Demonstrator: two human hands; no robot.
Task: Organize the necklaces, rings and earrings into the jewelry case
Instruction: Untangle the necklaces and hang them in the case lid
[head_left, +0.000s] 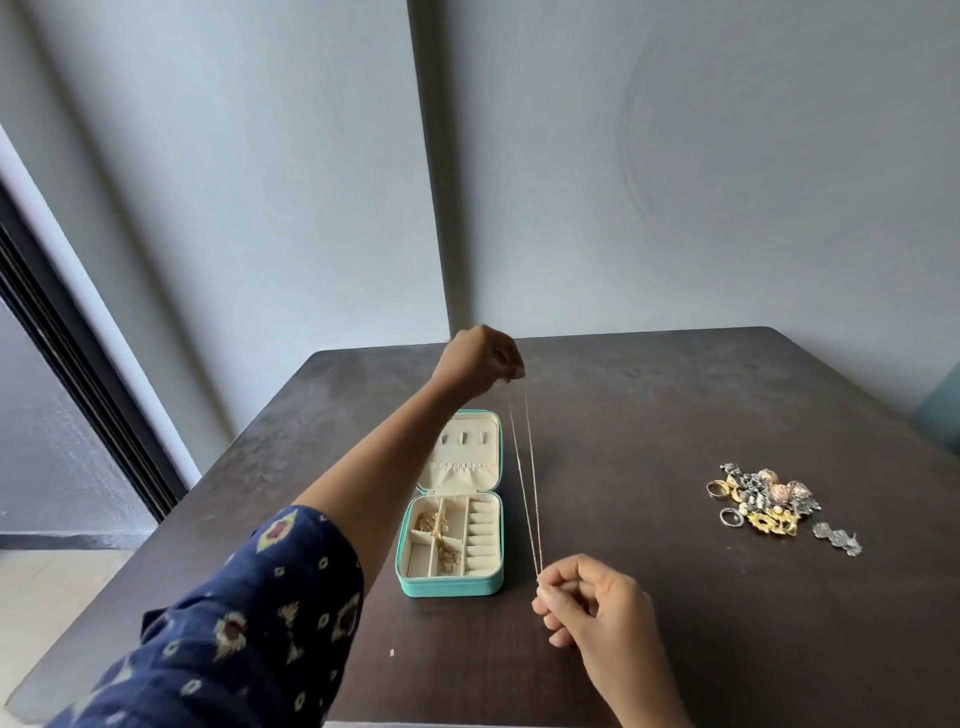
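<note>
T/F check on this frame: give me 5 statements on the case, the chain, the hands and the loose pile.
1. The jewelry case lies open on the table. True.
2. The thin chain lies coiled inside the case. False: it is stretched taut between the left hand and the right hand, to the right of the case.
3. The case's bottom half is empty. False: gold jewelry already sits in its compartments.
4. A loose jewelry pile lies on the table to the right of the case, apart from it. True.
5. The right hand rests flat on the table. False: it pinches the near end of the chain.
</note>
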